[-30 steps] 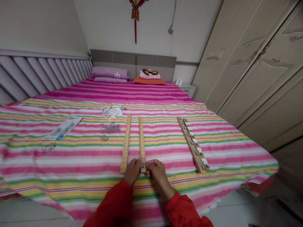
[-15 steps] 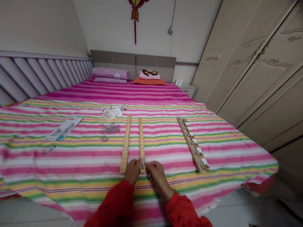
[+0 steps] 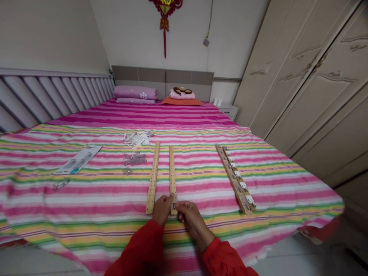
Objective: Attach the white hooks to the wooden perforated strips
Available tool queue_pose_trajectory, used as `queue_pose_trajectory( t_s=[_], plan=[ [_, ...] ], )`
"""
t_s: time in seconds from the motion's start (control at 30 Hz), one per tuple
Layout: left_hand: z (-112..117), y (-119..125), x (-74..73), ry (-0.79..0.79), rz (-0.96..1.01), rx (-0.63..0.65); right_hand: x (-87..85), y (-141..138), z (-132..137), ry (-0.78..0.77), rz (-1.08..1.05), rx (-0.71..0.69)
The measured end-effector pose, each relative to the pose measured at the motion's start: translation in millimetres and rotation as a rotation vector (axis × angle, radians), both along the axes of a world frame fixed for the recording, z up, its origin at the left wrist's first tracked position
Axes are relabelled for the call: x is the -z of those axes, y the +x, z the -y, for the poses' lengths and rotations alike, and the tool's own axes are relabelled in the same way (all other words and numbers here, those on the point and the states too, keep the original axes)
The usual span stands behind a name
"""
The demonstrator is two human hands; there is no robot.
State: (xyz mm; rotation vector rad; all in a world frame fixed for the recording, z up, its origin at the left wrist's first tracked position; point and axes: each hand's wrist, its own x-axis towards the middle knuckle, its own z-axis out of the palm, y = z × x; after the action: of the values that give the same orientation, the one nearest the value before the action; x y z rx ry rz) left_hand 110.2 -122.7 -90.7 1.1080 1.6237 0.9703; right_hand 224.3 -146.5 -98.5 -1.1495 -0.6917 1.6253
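Observation:
A narrow wooden strip with rows of holes (image 3: 172,168) lies lengthwise before me on the striped cloth. My left hand (image 3: 163,211) closes its thumb and fingers on the strip's near end from the left. At that same end sits a small dark metal piece (image 3: 174,206), which my right hand (image 3: 190,215) pinches from the right side. Whether the piece is fixed in the holes I cannot tell. To the left, close beside my left hand, lies a second holed wooden strip (image 3: 153,178).
Two wooden strips with clear and white hooks (image 3: 235,179) lie to the right. On the left are a blister pack (image 3: 79,159), a wire-like bundle (image 3: 61,183), clear plastic pieces (image 3: 135,158) and packaging (image 3: 136,138). A wardrobe (image 3: 304,88) stands right of the bed.
The view has tilted up slightly, so everything sits a little lower. My left thumb has shifted a bit on the strip; both hands stay at its near end.

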Motion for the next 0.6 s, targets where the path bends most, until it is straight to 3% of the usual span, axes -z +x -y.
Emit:
queue_pose_trajectory(
  t_s=[0.2, 0.4, 0.6],
  plan=[
    [-1, 6, 10.3, 0.025, 0.148, -0.1, 5.1, 2, 0, 0.016, 0.009, -0.016],
    [3, 11, 4.8, 0.011, 0.271, -0.162, 8.9, 0, 2, 0.076, 0.009, 0.006],
    [20, -3, 3.3, -0.233, 0.416, 0.015, 15.3, 2, 1, 0.068, 0.001, -0.04]
  ],
)
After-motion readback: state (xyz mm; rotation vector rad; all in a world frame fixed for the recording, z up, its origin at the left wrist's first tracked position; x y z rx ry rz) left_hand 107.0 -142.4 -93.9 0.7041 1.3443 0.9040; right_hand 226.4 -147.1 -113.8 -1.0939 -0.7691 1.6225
